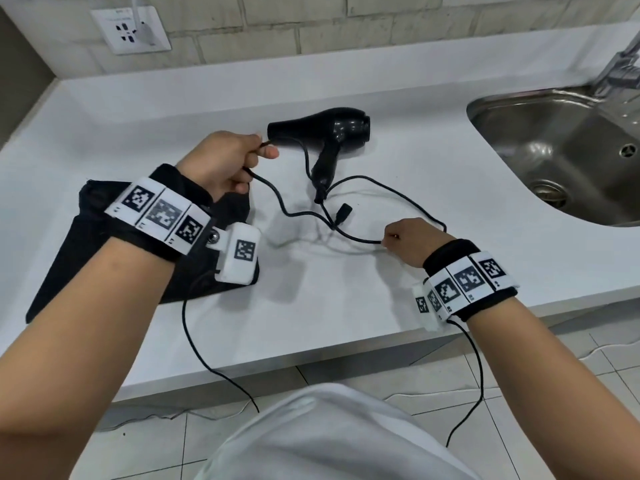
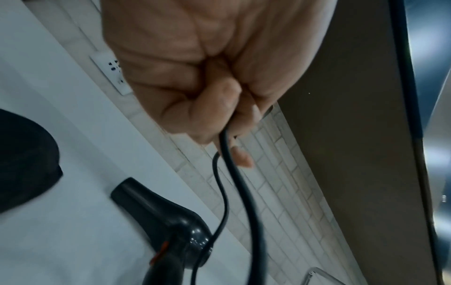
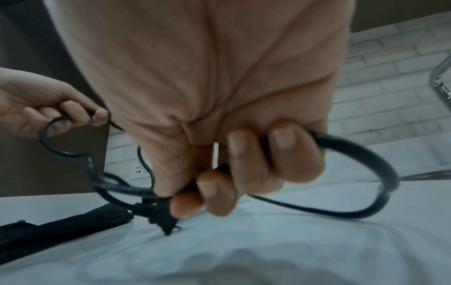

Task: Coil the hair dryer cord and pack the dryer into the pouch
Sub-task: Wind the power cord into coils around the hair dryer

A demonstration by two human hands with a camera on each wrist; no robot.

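Note:
A black hair dryer lies on its side on the white counter, nozzle to the left; it also shows low in the left wrist view. Its black cord runs in loose loops over the counter, and the plug hangs in the middle. My left hand grips the cord beside the nozzle. My right hand holds another stretch of the cord in curled fingers. A black pouch lies flat under my left wrist.
A steel sink with a tap is set into the counter at the right. A white wall socket sits on the tiled wall at the back left. The counter's front edge runs below my wrists.

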